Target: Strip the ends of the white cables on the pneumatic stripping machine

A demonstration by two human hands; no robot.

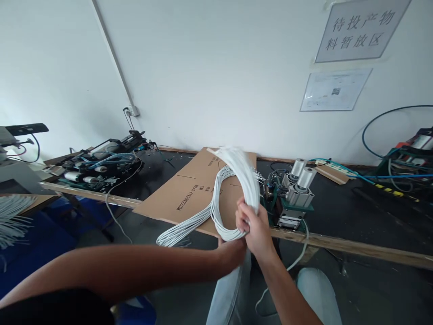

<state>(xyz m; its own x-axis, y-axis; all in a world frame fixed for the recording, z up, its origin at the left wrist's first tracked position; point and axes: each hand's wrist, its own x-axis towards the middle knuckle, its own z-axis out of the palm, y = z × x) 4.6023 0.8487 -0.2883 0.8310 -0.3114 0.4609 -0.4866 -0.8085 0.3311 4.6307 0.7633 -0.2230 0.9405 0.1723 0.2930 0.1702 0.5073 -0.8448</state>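
Note:
A thick bundle of white wires rises from my right hand, whose fingers are wrapped round it. Its upper end fans out, smeared by motion. Below, the wires curve into a loop over the flattened cardboard, and a folded length hangs past the cardboard's front edge at the left. My left hand is closed at the bottom of the loop, just under my right hand; most of its fingers are hidden and blurred.
Flattened cardboard lies on the black workbench. A device with metal cylinders stands close to the right of my hands. Another machine sits at the left, with cables around it. More white wires lie at far left.

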